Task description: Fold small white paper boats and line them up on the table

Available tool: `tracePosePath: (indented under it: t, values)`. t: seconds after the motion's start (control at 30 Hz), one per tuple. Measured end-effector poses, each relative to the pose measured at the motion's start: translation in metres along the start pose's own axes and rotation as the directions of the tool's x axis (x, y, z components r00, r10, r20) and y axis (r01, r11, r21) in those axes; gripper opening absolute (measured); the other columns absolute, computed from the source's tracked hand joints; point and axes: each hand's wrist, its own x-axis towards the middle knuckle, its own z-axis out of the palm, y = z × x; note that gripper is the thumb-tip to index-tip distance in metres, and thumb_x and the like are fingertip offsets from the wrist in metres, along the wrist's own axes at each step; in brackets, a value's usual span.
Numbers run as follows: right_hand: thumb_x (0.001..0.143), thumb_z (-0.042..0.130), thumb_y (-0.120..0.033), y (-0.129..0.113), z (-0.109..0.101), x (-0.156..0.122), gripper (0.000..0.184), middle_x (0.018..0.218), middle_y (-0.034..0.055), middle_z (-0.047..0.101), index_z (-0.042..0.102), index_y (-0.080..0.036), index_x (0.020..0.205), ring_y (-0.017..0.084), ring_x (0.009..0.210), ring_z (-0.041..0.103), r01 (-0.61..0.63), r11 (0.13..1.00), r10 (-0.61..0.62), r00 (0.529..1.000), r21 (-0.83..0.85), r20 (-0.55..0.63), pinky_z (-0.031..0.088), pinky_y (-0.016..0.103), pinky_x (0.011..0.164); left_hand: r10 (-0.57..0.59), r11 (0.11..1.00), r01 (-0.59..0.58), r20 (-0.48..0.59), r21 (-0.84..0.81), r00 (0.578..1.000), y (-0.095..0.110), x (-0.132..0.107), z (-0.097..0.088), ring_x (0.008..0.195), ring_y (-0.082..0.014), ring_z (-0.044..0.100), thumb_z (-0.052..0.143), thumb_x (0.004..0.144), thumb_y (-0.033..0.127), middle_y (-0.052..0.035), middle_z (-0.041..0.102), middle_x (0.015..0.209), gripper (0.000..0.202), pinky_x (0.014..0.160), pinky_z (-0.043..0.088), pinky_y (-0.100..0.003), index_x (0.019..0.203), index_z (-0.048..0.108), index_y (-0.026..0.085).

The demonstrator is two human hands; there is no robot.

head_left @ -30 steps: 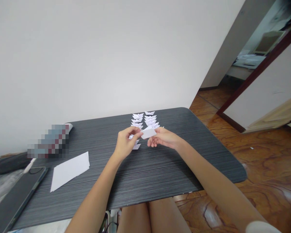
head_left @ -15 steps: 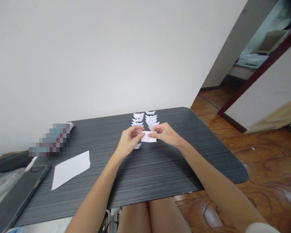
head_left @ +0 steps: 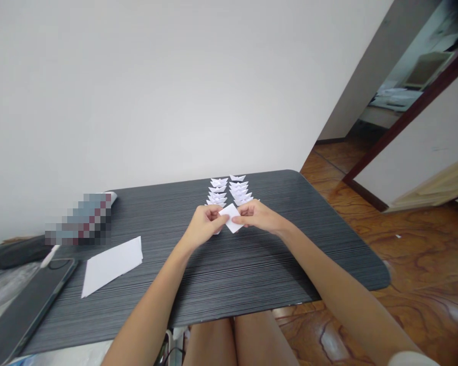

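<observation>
Both of my hands meet over the middle of the dark striped table [head_left: 252, 269]. My left hand [head_left: 203, 226] and my right hand [head_left: 257, 216] pinch a small folded white paper piece [head_left: 231, 218] between their fingertips, held tilted just above the tabletop. Right behind my hands stand two rows of several small white folded paper boats [head_left: 229, 190]. A bit of white paper under my left hand is mostly hidden.
A white paper sheet [head_left: 112, 264] lies at the left of the table. A dark flat device [head_left: 26, 305] sits at the left edge, with a blurred object [head_left: 78, 218] behind it. White wall behind; wooden floor and a doorway to the right.
My hands have drawn closer together, and the paper piece has turned from a wide rectangle into a smaller, tilted, square-looking shape.
</observation>
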Motion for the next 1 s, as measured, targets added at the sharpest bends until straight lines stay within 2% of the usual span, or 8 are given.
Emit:
tracePosePath:
  t: [0.1, 0.17, 0.3, 0.43, 0.57, 0.67, 0.87, 1.0]
  values:
    - [0.065, 0.063, -0.035, 0.001, 0.004, 0.001, 0.026, 0.052, -0.0003, 0.055, 0.062, -0.009, 0.064, 0.005, 0.044, 0.038, 0.003, 1.000, -0.002, 0.997, 0.016, -0.080, 0.026, 0.019, 0.042, 0.057, 0.997, -0.064, -0.117, -0.051, 0.992, 0.002, 0.000, 0.001, 0.034, -0.0035, 0.032, 0.057, 0.070, 0.034, 0.0064, 0.038, 0.038, 0.026, 0.038, 0.023, -0.017, 0.057, 0.049, 0.013]
    - [0.064, 0.064, -0.035, 0.003, 0.007, 0.002, 0.026, 0.054, 0.0000, 0.056, 0.062, -0.009, 0.064, 0.005, 0.046, 0.040, -0.006, 1.000, 0.009, 0.997, 0.029, -0.076, 0.027, 0.019, 0.043, 0.072, 0.997, -0.075, -0.149, -0.013, 0.986, 0.002, 0.000, 0.001, 0.035, -0.0035, 0.031, 0.056, 0.070, 0.035, 0.0062, 0.038, 0.038, 0.029, 0.038, 0.023, -0.018, 0.053, 0.046, 0.013]
    - [0.064, 0.063, -0.036, 0.004, 0.008, 0.004, 0.025, 0.055, -0.0013, 0.055, 0.063, -0.011, 0.067, 0.006, 0.049, 0.043, 0.033, 0.998, -0.027, 0.991, 0.048, -0.131, 0.032, 0.019, 0.047, 0.081, 0.994, -0.074, -0.086, 0.077, 0.993, 0.001, -0.001, -0.001, 0.038, -0.0030, 0.031, 0.058, 0.069, 0.034, 0.0055, 0.038, 0.043, 0.031, 0.037, 0.022, -0.017, 0.051, 0.045, 0.013]
    - [0.063, 0.064, -0.033, 0.004, 0.008, 0.005, 0.022, 0.053, -0.0019, 0.054, 0.063, -0.012, 0.062, 0.006, 0.048, 0.044, 0.084, 0.994, -0.067, 0.973, 0.067, -0.219, 0.034, 0.020, 0.048, 0.079, 0.996, -0.076, -0.044, 0.050, 0.996, 0.001, -0.001, 0.000, 0.036, -0.0026, 0.032, 0.057, 0.070, 0.034, 0.0058, 0.038, 0.041, 0.031, 0.036, 0.023, -0.016, 0.051, 0.046, 0.012]
    - [0.065, 0.062, -0.033, 0.008, 0.009, 0.007, 0.021, 0.056, -0.0003, 0.057, 0.063, -0.012, 0.063, 0.008, 0.052, 0.049, 0.167, 0.980, -0.116, 0.918, 0.106, -0.380, 0.037, 0.022, 0.052, 0.046, 0.997, -0.048, -0.032, -0.067, 0.998, -0.001, 0.001, 0.005, 0.036, -0.0056, 0.044, 0.056, 0.071, 0.037, 0.0041, 0.049, 0.045, 0.024, 0.037, 0.031, -0.017, 0.067, 0.051, 0.013]
    - [0.065, 0.062, -0.035, 0.011, 0.011, 0.008, 0.023, 0.059, 0.0012, 0.060, 0.064, -0.012, 0.065, 0.010, 0.053, 0.051, 0.189, 0.976, -0.123, 0.885, 0.105, -0.449, 0.039, 0.023, 0.053, 0.022, 0.991, -0.025, -0.022, -0.132, 1.000, -0.005, 0.002, 0.008, 0.041, -0.0081, 0.051, 0.054, 0.072, 0.037, 0.0009, 0.056, 0.051, 0.026, 0.040, 0.038, -0.019, 0.067, 0.049, 0.013]
    - [0.067, 0.059, -0.037, 0.013, 0.014, 0.009, 0.026, 0.058, 0.0020, 0.059, 0.064, -0.011, 0.065, 0.012, 0.053, 0.051, 0.199, 0.980, -0.181, 0.839, -0.019, -0.513, 0.041, 0.024, 0.053, 0.087, 0.996, -0.083, -0.124, 0.032, 0.988, -0.013, 0.000, 0.012, 0.035, -0.0082, 0.050, 0.050, 0.076, 0.036, 0.0002, 0.056, 0.042, 0.026, 0.038, 0.038, -0.018, 0.064, 0.046, 0.013]
    - [0.070, 0.056, -0.037, 0.013, 0.014, 0.009, 0.027, 0.058, 0.0023, 0.059, 0.064, -0.012, 0.065, 0.013, 0.055, 0.051, 0.204, 0.975, -0.218, 0.806, -0.088, -0.551, 0.042, 0.025, 0.054, 0.113, 0.994, -0.112, -0.130, 0.017, 0.985, -0.015, 0.000, 0.014, 0.042, -0.0098, 0.054, 0.052, 0.075, 0.034, -0.0008, 0.059, 0.051, 0.022, 0.044, 0.042, -0.020, 0.070, 0.046, 0.014]
